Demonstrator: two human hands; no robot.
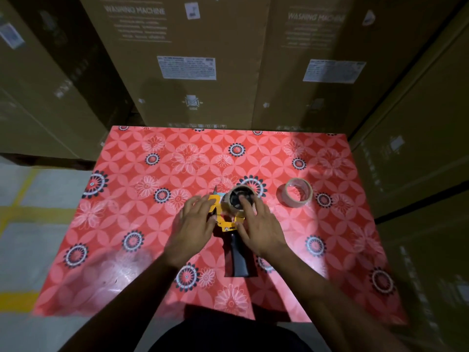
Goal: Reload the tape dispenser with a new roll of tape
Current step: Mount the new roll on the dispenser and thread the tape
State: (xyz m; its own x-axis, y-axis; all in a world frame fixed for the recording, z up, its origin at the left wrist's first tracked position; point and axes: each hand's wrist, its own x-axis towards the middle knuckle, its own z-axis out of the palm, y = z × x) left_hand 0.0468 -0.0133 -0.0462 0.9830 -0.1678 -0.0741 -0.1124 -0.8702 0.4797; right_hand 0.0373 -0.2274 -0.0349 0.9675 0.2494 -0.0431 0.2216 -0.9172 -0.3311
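A yellow tape dispenser [225, 223] with a black handle [239, 260] lies flat on the red flowered table [142, 224], handle toward me. A roll of tape [232, 199] sits on its black hub. My right hand [261, 224] rests over the roll and frame, fingers spread, one fingertip at the hub. My left hand [195, 219] lies on the dispenser's left front end, fingers apart, touching the yellow frame. A second roll of clear tape [297, 196] lies flat on the table to the right, apart from both hands.
Tall cardboard boxes [187, 59] marked as washing machines stand close behind the table and along the right side. A grey floor with yellow lines [22, 214] shows on the left. The table's near edge is right in front of my body.
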